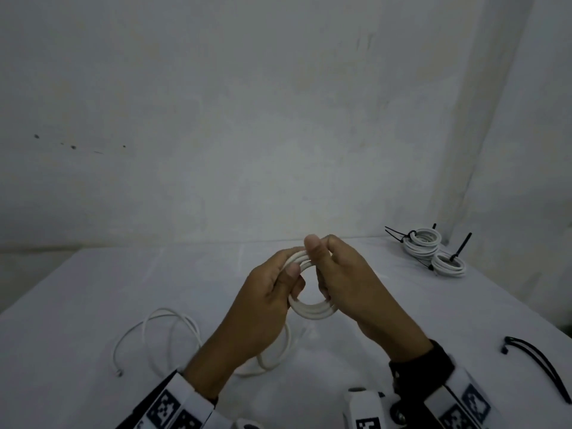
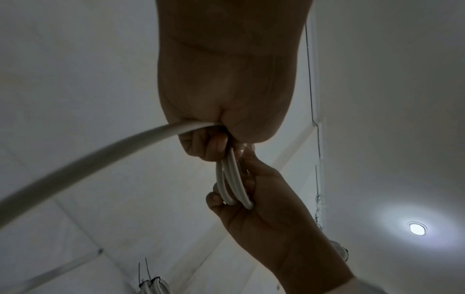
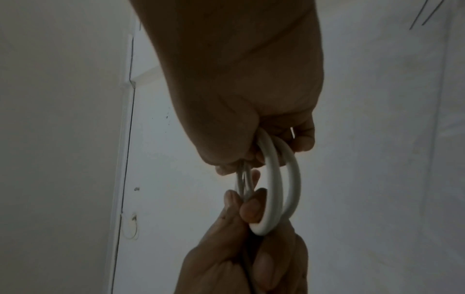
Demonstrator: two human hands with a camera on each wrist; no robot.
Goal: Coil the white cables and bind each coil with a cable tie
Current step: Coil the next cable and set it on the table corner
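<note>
Both hands hold a small coil of white cable (image 1: 312, 309) above the middle of the white table (image 1: 93, 289). My left hand (image 1: 275, 280) grips the coil's left side, thumb across its loops. My right hand (image 1: 334, 267) grips the right side, thumb on the top. The coil (image 2: 232, 179) shows edge-on between the two hands in the left wrist view, and the cable's free length (image 2: 88, 159) runs out of my left fist. In the right wrist view the coil's loops (image 3: 274, 183) pass through my right hand. The loose rest of the cable (image 1: 161, 332) lies on the table at the left.
Two bound white coils (image 1: 430, 249) with black ties lie stacked at the table's far right. Loose black cable ties (image 1: 538, 363) lie at the near right edge. A wall stands close behind the table.
</note>
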